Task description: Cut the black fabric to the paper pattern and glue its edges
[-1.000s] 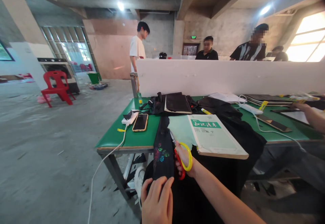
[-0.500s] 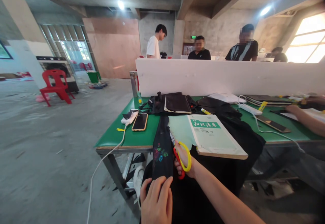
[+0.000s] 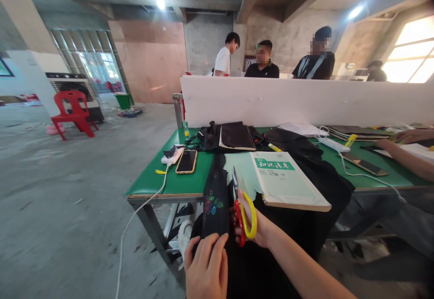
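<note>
My right hand (image 3: 247, 217) is closed round a pair of scissors (image 3: 244, 213) with one red and one yellow handle loop. The blades point away from me, over the pale green cover flap, just right of a black cloth strip (image 3: 214, 177). Colourful flower designs mark this strip, which runs from the table toward me. Fingers bent, my left hand (image 3: 207, 267) grips the strip's near end; its thumb is hidden. Beside the strip lies a pale green book (image 3: 288, 181) with a ragged-edged flap.
On the green table (image 3: 152, 177), a phone (image 3: 186, 161) and a white power strip (image 3: 172, 155) with a trailing cable lie left. Behind are a black notebook (image 3: 237, 136) and a white divider (image 3: 288, 100). A co-worker's arm (image 3: 403, 156) reaches in from the right.
The scissors have come away from the strip's right edge, slightly right and toward me. My left hand stays almost in place. A person in white beyond the divider has moved right.
</note>
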Motion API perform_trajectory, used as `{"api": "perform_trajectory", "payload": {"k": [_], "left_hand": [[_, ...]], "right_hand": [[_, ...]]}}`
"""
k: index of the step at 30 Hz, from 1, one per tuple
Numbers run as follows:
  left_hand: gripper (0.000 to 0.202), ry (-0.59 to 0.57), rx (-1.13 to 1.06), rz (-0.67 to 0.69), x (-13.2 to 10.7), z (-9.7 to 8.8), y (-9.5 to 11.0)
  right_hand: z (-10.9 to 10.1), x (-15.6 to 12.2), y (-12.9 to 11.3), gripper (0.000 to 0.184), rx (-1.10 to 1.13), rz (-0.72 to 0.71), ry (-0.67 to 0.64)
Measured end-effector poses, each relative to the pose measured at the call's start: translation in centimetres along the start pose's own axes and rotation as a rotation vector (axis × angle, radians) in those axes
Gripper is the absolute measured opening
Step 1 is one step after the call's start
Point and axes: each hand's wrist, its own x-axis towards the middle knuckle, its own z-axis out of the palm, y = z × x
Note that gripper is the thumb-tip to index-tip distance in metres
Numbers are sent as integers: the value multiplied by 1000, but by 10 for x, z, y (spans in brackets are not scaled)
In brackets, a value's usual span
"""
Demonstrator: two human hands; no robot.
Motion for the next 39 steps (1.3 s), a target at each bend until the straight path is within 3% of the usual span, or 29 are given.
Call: {"api": "perform_trajectory", "payload": {"k": [7, 12, 14, 16, 20, 23, 28, 32, 39], "left_hand": [[26, -37, 37, 21, -1, -3, -6], [25, -33, 48, 11, 2, -3, -9], [25, -27, 34, 10, 4, -4, -9], [24, -23, 27, 15, 6, -4, -10], [23, -24, 41, 22, 8, -6, -11], [23, -36, 49, 16, 7, -7, -13], [23, -37, 55, 10, 4, -7, -14], [24, -41, 49, 5, 4, -6, -13], [24, -59, 48, -2, 4, -6, -10]], "right_hand": [[-19, -14, 11, 45, 1, -137, 39], [-21, -25, 10, 22, 33, -269, 153], [-20, -27, 11, 22, 47, -315, 160], [-18, -31, 13, 28, 44, -286, 165], [-14, -43, 12, 41, -29, -68, 165], [-15, -48, 10, 44, -79, -60, 132], [-18, -45, 9, 33, -137, -361, 118], [-13, -47, 4, 39, -146, -643, 109], [-7, -51, -22, 47, -69, -935, 80]]}}
